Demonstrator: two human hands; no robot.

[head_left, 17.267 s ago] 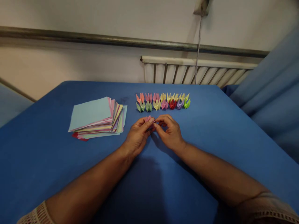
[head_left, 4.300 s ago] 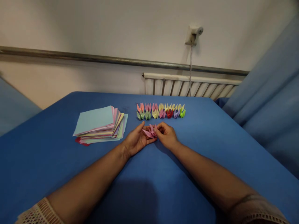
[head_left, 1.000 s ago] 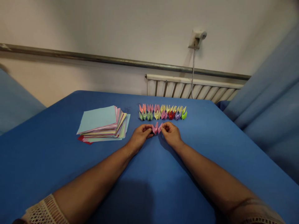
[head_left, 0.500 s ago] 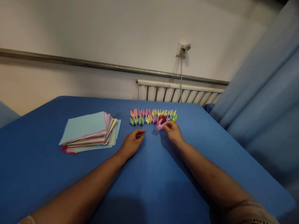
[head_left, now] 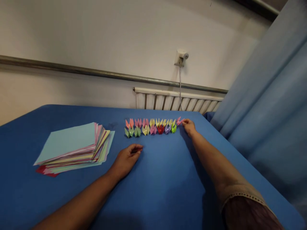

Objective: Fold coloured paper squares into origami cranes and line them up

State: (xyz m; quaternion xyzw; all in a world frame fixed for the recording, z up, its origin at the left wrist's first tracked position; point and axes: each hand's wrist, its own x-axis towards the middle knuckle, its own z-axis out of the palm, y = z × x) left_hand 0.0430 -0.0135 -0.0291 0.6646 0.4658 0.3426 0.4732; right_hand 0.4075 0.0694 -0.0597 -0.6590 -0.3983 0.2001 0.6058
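Observation:
Two rows of small folded paper cranes stand on the blue table [head_left: 158, 179]. A pink paper crane [head_left: 178, 121] is pinched in the fingertips of my right hand [head_left: 189, 126], at the right end of the back row. Below it in the front row is a bright green crane [head_left: 174, 128], with a purple crane [head_left: 168, 129] and a red crane [head_left: 161, 129] to its left. My left hand [head_left: 127, 159] rests on the table in front of the green cranes [head_left: 133, 132], fingers loosely bent, thumb apart, holding nothing.
A fanned stack of coloured paper sheets [head_left: 72, 140], light blue on top, lies at the left. Behind the table are a radiator [head_left: 165, 100], a metal pipe [head_left: 100, 73] and a wall socket [head_left: 180, 58] with a cord. A blue curtain [head_left: 268, 95] hangs at the right.
My right hand has carried the pink crane from in front of the front row to the back row's right end. My left hand stays on the table; the view has shifted slightly.

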